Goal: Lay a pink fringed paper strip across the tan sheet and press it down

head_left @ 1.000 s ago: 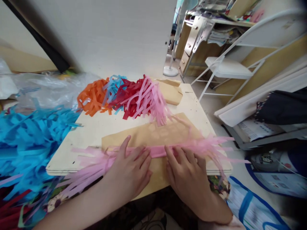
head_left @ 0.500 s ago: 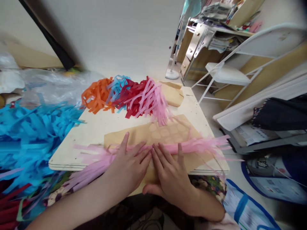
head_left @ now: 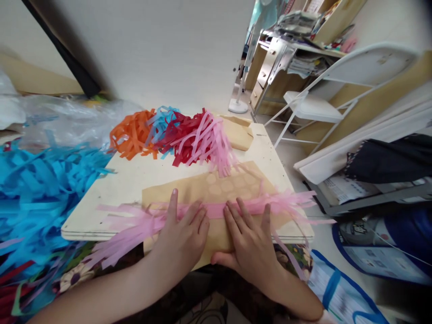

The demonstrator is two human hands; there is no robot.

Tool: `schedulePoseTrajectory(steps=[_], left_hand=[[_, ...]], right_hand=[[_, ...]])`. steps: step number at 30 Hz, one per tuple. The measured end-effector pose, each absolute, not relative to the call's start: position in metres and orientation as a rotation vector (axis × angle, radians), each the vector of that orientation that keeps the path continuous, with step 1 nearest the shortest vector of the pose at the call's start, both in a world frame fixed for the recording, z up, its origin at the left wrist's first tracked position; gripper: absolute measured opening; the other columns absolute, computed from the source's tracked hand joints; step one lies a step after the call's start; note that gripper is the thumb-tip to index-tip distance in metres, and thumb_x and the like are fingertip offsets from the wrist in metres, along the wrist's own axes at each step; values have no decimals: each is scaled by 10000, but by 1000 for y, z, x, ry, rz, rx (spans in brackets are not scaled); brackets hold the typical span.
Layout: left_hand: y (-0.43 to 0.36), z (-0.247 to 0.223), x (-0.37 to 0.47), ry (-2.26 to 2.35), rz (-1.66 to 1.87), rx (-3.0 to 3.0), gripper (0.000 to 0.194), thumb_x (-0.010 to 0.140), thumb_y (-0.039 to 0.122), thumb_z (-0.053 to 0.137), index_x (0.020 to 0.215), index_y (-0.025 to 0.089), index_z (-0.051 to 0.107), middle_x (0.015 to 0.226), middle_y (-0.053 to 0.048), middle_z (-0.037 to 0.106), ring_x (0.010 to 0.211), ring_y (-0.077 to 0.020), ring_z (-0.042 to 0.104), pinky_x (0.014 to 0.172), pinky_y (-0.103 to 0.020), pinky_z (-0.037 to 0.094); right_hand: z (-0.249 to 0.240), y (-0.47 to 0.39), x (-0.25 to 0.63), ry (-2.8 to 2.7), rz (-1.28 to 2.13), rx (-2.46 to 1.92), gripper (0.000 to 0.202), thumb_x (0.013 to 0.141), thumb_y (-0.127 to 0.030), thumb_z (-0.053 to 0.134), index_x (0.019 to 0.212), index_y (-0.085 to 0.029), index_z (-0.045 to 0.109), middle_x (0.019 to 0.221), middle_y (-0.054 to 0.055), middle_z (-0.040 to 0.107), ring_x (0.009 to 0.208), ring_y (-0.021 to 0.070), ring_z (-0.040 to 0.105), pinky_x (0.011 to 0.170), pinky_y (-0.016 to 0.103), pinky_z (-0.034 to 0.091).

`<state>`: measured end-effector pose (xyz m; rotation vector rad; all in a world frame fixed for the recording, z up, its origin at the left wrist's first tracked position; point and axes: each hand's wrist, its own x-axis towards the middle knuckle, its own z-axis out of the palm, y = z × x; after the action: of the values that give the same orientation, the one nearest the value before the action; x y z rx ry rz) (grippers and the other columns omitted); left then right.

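A pink tissue strip (head_left: 216,210) with fringed ends lies across a sheet of brown paper (head_left: 189,189) on the pale wooden table (head_left: 121,180). My left hand (head_left: 184,234) rests flat on the strip's left part, fingers stretched out. On its right part lies my right hand (head_left: 249,238), fingers also extended and thumb apart. Between the hands a flat band of pink shows. The fringe spreads out past both hands, hanging over the table's front edge at the left.
Orange (head_left: 133,135), blue, red (head_left: 185,135) and pink fringed bunches lie at the table's back, beside a folded brown paper piece (head_left: 238,135). A heap of blue strips (head_left: 43,184) stands left. At the right are a white folding chair (head_left: 313,108) and bags.
My hands have moved apart along the pink strip, my right hand shifting right, so more of the flat band shows between them. The view has shifted slightly.
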<state>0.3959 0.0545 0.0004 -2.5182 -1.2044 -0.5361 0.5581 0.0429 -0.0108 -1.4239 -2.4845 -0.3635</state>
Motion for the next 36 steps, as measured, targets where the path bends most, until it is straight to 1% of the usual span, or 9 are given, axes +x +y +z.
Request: schedulePoseTrajectory(steps=[7,14,18,21,25,27,30,33,36], left_hand=[[53,-2,397,-1175,-567,-2502,308,731,90,316,796,75,617,866,-119,633,928,-225,517,963,-569,-2],[53,-3,397,-1178,-576,-2480,275,733,103,342,796,80,608,868,-121,624,937,-238,501,941,-608,72],[57,1,393,-1196,-562,-2496,189,738,143,417,738,128,605,765,-73,626,837,-216,531,918,-613,151],[62,5,388,-1203,-556,-2533,126,732,171,477,702,184,598,659,-10,606,770,-189,537,902,-613,179],[67,9,383,-1253,-555,-2518,144,724,211,512,602,214,588,593,20,575,704,-166,527,891,-586,215],[69,9,383,-1277,-567,-2515,161,721,231,518,574,216,584,596,22,574,690,-161,520,871,-549,265],[70,8,384,-1247,-579,-2513,149,712,211,524,572,206,576,595,29,568,674,-152,507,838,-496,311],[72,3,385,-1129,-575,-2504,154,709,163,511,562,185,551,555,34,539,645,-138,486,845,-472,304],[72,0,386,-1030,-539,-2489,170,719,144,476,562,168,538,525,25,510,604,-130,458,841,-444,310]], right_hand=[[-11,40,569,-2450,-472,-1556,752,724,-629,253,1120,-21,449,1185,176,434,1128,302,330,924,567,-31],[-11,40,567,-2439,-488,-1590,700,717,-602,315,1132,-53,445,1181,172,445,1129,348,302,872,617,58],[0,37,566,-2544,-392,-1548,648,725,-569,342,1156,-93,427,1165,176,459,1118,332,324,858,629,101],[12,36,561,-2585,-289,-1563,492,749,-502,387,1106,-177,482,1176,139,458,1125,299,329,887,595,137],[18,41,551,-2471,-345,-1516,197,771,-310,455,899,-227,581,1193,81,450,1125,255,332,928,569,78],[15,46,548,-2469,-336,-1430,138,768,-257,471,838,-238,589,1115,38,515,1068,220,388,947,546,62],[10,53,546,-2441,-265,-1389,111,763,-229,487,770,-248,597,894,-20,598,892,168,475,959,496,111],[5,58,547,-2393,-213,-1379,115,756,-200,494,745,-240,602,740,-39,597,768,138,481,950,450,164],[3,59,546,-2369,-207,-1365,119,757,-191,485,742,-218,599,710,-29,585,733,133,471,937,425,192]])
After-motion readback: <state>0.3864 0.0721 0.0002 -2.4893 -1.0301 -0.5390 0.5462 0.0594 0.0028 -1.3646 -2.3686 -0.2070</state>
